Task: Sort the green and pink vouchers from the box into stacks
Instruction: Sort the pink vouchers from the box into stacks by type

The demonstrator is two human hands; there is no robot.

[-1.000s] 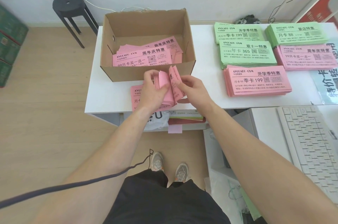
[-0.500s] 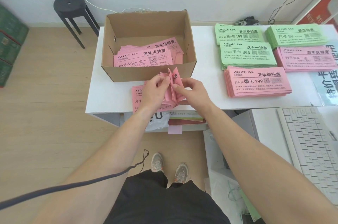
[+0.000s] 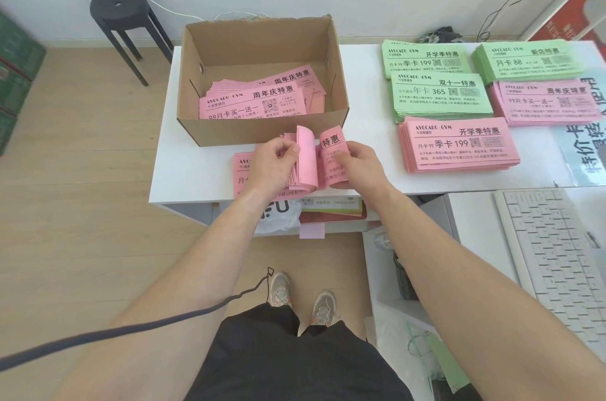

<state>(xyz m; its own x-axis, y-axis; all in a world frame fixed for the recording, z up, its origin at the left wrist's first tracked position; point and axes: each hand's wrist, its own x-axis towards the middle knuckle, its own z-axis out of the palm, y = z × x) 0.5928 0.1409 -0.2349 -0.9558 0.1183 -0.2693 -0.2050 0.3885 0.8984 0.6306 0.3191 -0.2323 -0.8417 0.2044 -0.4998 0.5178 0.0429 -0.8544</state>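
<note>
An open cardboard box on the white table holds loose pink vouchers. In front of the box, both hands hold a pink voucher bundle that is bent and fanned open. My left hand grips its left part, my right hand holds the right leaves with print showing. A flat pink stack lies under my left hand. To the right lie three green stacks and two pink stacks.
A white keyboard sits on a lower desk at the right. A black stool stands on the floor at the back left. Papers and a bag fill the shelf under the table. A dark cable crosses my left arm.
The bundle has been fanned wider: my right hand has pulled the printed leaves further right while my left thumb lets pages curl upright. Both hands stay in front of the box.
</note>
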